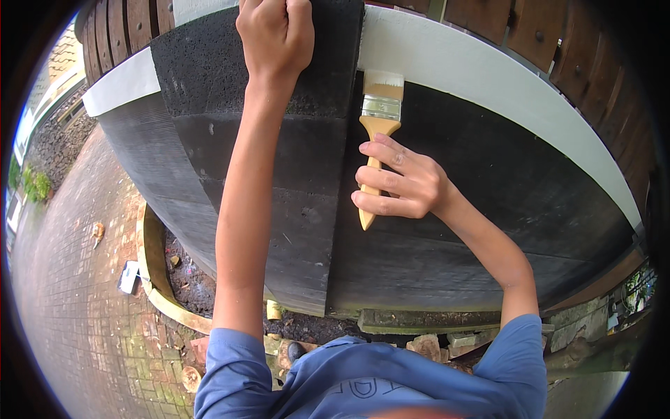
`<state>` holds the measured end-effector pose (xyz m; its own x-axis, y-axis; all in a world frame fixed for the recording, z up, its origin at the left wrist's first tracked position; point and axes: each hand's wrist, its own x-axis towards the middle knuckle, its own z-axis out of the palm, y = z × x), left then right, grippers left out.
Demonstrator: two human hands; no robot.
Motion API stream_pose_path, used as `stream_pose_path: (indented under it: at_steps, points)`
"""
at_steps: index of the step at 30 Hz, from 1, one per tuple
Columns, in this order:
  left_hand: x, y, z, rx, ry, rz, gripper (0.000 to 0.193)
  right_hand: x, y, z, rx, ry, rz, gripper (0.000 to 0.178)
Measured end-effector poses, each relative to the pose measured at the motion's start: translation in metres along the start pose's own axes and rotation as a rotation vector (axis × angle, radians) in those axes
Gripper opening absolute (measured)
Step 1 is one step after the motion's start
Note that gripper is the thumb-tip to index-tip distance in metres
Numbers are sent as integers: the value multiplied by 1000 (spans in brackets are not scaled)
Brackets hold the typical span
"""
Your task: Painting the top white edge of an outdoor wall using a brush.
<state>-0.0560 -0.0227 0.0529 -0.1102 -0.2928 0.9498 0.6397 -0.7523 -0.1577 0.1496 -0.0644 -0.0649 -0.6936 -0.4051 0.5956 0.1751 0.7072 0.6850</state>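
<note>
My right hand (401,178) is wrapped round the wooden handle of a flat paintbrush (382,108), its bristles pointing up. White paint shows on the bristle tips, which lie against the lower edge of a white band (460,59) running along the top of a black wall (453,188). Reaching up across a rough black pillar (202,70), my left hand (276,35) is closed in a fist near the pillar's top. The picture's upper edge cuts off part of that fist, so whatever it grips is hidden.
Brown wooden slats (516,28) stand above the white band. Below left, a curved yellowish border (160,293) encloses dark soil. A small white and blue object (128,277) sits on the brick paving (77,279). Broken stones (426,346) lie at the wall's foot.
</note>
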Motion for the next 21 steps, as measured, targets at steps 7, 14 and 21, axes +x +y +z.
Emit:
stream_pose_path:
  at_steps: [7,14,21]
  points:
    - [2,6,-2,-7,14,-22,32,27,28,-9,-143,102,-54,22]
    - [2,7,-1,-9,11,-15,33,30,52,-2,-196,95,-53,23]
    - [0,2,-1,-7,10,9,34,12,40,7,-174,30,-57,23]
